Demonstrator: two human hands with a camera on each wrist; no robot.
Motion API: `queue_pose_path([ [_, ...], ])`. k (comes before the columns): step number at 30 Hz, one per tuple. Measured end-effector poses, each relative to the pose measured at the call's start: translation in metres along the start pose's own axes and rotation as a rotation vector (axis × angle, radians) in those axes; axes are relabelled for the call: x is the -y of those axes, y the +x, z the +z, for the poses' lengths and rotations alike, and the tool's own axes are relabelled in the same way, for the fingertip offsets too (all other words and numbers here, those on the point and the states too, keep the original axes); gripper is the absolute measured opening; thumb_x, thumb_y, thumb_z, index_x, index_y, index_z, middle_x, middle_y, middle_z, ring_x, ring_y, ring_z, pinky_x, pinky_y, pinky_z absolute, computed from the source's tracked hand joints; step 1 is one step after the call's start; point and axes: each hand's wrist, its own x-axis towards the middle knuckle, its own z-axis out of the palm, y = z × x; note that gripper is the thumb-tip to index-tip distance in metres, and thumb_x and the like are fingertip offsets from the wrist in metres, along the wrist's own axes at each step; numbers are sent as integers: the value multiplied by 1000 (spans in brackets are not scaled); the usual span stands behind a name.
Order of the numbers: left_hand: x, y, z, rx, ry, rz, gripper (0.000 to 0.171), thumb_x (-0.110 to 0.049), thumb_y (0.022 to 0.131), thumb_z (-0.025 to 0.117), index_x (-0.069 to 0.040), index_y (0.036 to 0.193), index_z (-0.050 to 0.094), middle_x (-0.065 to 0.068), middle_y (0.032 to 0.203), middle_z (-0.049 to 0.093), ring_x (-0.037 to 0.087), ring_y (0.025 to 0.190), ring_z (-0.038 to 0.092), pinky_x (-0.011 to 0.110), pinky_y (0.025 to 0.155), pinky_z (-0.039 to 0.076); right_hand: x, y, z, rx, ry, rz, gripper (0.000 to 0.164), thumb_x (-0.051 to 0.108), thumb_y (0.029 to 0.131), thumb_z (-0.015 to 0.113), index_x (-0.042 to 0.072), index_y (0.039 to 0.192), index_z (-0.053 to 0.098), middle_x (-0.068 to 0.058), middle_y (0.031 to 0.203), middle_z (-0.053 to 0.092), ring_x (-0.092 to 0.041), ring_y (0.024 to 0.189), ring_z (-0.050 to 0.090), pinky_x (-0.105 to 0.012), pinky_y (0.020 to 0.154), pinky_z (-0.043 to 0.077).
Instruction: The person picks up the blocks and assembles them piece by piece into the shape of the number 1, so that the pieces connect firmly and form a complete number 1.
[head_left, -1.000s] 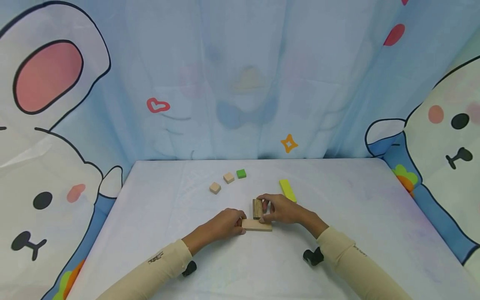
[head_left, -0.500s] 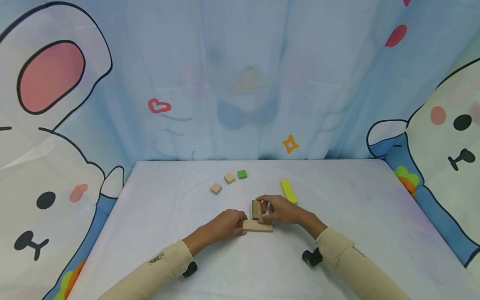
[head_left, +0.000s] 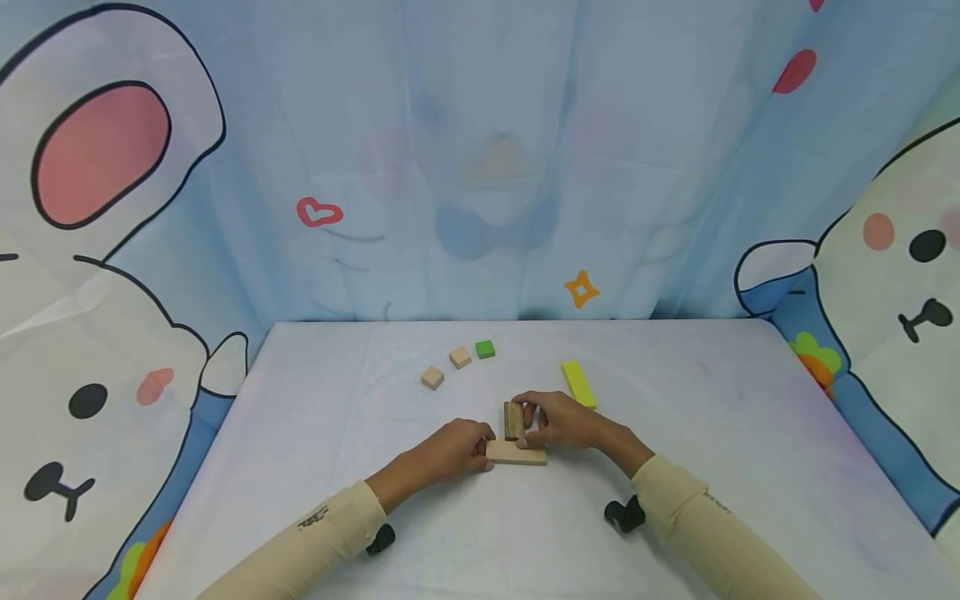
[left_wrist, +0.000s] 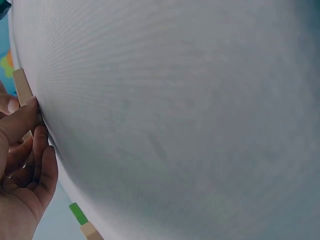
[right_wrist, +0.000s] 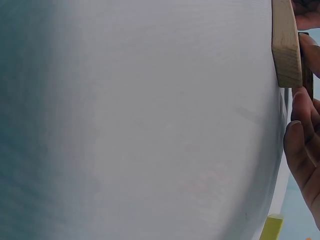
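Note:
In the head view a pale wooden block (head_left: 517, 454) lies crosswise at mid-table. My left hand (head_left: 453, 448) pinches its left end between thumb and fingers. Just behind it, a dark brown wooden block (head_left: 513, 422) points away from me, its near end close against the pale one. My right hand (head_left: 566, 419) holds the brown block from the right, thumb near the pale block. The left wrist view shows the pale block (left_wrist: 21, 85) under the thumb. In the right wrist view the brown block (right_wrist: 308, 80) is mostly hidden behind the pale block (right_wrist: 286, 45) and fingers.
Two small pale wooden cubes (head_left: 432, 377) and a green cube (head_left: 485, 349) sit farther back on the left. A yellow block (head_left: 579, 384) lies just beyond my right hand. White cloth covers the table (head_left: 300, 400), and a printed curtain (head_left: 480, 250) hangs behind it.

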Motion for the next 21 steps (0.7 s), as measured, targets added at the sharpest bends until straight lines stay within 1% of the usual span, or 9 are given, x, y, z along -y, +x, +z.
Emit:
queue_pose_path([
  [7, 1, 0, 0, 0, -5, -9, 34, -19, 90, 77, -2, 117, 67, -9, 73, 56, 0, 64, 46, 16, 58, 40, 1, 2, -1, 15, -2, -6, 69, 32, 85, 81, 1, 140, 52, 4, 97, 61, -9, 72, 51, -22, 63, 43],
  [13, 2, 0, 1, -7, -11, 2, 34, -18, 90, 77, -1, 117, 67, -8, 75, 57, 0, 65, 46, 16, 59, 41, 0, 2, -1, 24, -2, 11, 69, 31, 86, 80, 0, 140, 52, 4, 97, 61, -9, 73, 51, -22, 64, 43],
  [21, 2, -1, 1, -17, -10, 7, 34, -18, 89, 78, -2, 117, 67, -8, 75, 57, 0, 65, 47, 16, 59, 41, -1, 3, -3, 39, 10, -1, 69, 33, 86, 80, -1, 139, 53, 3, 97, 61, -10, 74, 52, -22, 65, 43],
])
